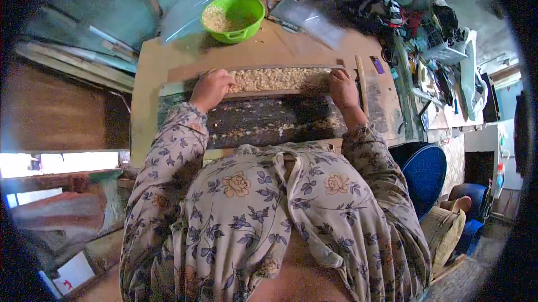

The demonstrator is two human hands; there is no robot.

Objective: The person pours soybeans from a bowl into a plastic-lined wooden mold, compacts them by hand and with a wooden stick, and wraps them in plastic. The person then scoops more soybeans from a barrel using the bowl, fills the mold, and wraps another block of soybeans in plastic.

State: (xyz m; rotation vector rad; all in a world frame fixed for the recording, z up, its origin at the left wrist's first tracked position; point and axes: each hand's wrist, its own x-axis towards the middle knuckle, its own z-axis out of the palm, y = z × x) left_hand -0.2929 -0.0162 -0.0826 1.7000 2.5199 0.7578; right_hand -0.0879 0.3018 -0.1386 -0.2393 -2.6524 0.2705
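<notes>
A long narrow frame point(280, 94) lies crosswise on a dark, worn board point(252, 120). Packed into it is a flat layer of pale, lumpy grain-like pieces point(280, 79), whose exact kind I cannot make out. My left hand point(212, 89) is closed at the frame's left end, fingertips against its edge. At the opposite end my right hand point(343, 88) is closed too, fingers bent down over the corner. Both hands partly hide the ends. Beyond them stands a green plastic basin point(249, 13) with more loose pale pieces point(216, 19) inside.
Clear plastic sheets point(322, 27) lie right of the basin on the table point(162, 61). A wooden stick point(361, 83) and a small purple packet point(378, 65) are right of my right hand. Bags and clutter point(375, 7) crowd the far right; a blue barrel point(426, 173) stands below.
</notes>
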